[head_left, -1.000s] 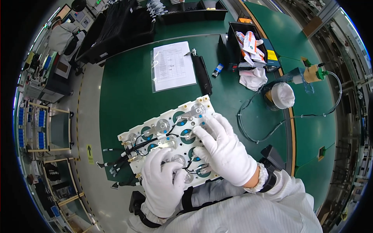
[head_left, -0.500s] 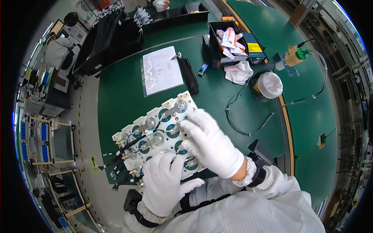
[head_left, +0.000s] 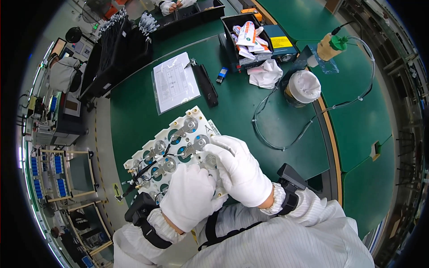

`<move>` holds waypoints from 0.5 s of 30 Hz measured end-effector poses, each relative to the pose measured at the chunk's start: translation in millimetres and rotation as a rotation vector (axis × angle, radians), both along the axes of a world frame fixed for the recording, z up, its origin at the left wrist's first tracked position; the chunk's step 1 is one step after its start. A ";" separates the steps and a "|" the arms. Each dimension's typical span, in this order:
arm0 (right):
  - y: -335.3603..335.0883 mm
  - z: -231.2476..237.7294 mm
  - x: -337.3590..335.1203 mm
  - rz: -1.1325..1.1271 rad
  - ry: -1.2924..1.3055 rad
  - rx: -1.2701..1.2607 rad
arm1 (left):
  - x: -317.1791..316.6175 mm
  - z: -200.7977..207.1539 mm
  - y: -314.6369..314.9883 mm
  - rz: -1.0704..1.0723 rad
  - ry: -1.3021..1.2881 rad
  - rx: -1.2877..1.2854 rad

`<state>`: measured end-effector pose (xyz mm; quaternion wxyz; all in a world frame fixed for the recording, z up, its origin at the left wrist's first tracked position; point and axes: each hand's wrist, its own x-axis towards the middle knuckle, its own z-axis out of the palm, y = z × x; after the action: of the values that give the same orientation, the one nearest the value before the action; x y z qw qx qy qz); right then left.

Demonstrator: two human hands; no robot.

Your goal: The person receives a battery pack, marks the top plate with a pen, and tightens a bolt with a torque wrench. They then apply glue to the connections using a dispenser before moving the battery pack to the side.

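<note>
A white plastic fixture board [head_left: 202, 117] lies tilted on the green bench before me. It carries several clear round discs [head_left: 191, 125] with metal tabs, and black cables [head_left: 145, 169] run across it to the left. My left hand [head_left: 190, 194], in a white glove, is over the near edge with its fingers curled inward; what they pinch is hidden. At the board's right side my gloved right hand [head_left: 241, 172] bends its fingers down beside another clear disc [head_left: 210, 161]. Its fingertips come close to the left hand, and anything between them is too covered to make out.
Beyond the board lie a sleeved paper sheet [head_left: 175, 82], a black tool [head_left: 205, 85] and a small blue-capped item [head_left: 222, 75]. A black bin of packets [head_left: 250, 38], a lined tub [head_left: 304, 87] and a looped hose [head_left: 286, 147] stand right. Cable bins [head_left: 118, 58] are far left.
My left hand has gone from spread, thumb out, to curled fingers, and has come nearer the right hand. The right hand has shifted lower along the board. The view has shifted slightly.
</note>
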<state>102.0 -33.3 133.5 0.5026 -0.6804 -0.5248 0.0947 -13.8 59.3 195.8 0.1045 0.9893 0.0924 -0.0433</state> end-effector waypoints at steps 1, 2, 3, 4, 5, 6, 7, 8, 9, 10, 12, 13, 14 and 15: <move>0.0 -0.6 0.6 0.011 0.010 0.003 | 1.1 -0.3 0.3 -0.003 0.012 -0.017; 0.2 -1.0 0.9 0.012 0.014 0.003 | 1.1 1.2 -1.0 -0.002 0.016 -0.017; 0.1 -1.5 1.8 0.023 -0.002 0.007 | 0.8 2.6 -3.5 0.034 0.031 -0.021; 0.6 -2.4 2.2 0.037 -0.020 0.009 | -0.4 2.8 -5.6 0.072 0.046 -0.026; 1.1 -1.3 2.6 0.042 -0.020 0.007 | -1.4 2.3 -7.9 0.077 0.047 -0.028; 1.2 1.9 3.0 0.039 -0.027 -0.008 | -2.7 1.7 -10.5 0.113 0.017 -0.019; 1.3 7.0 2.9 0.038 -0.037 -0.020 | -5.4 2.8 -11.8 0.150 -0.014 -0.008; 1.1 12.9 2.3 0.046 -0.041 -0.020 | -9.8 8.1 -11.8 0.159 -0.017 -0.008; 1.3 18.4 2.8 0.015 -0.086 -0.043 | -14.1 14.4 -10.8 0.185 0.045 -0.078; 1.5 24.3 3.1 -0.015 -0.131 -0.066 | -19.8 17.5 -9.4 0.213 0.107 -0.149; 0.6 38.7 3.2 0.116 -0.167 -0.125 | -46.2 14.6 -6.0 0.248 -0.079 -0.082; 0.0 44.6 2.0 0.232 -0.198 -0.188 | -58.3 13.1 -1.1 0.267 -0.260 -0.015; 2.6 48.4 -2.6 0.293 -0.237 -0.250 | -66.8 13.9 6.5 0.302 -0.238 -0.024; 5.3 45.0 -10.4 0.302 -0.244 -0.252 | -71.2 10.9 9.7 0.312 -0.245 -0.026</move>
<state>91.6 -28.0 178.5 0.3267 -0.6579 -0.6616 0.1506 -85.1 68.9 206.7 0.1329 0.9595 0.2305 0.0929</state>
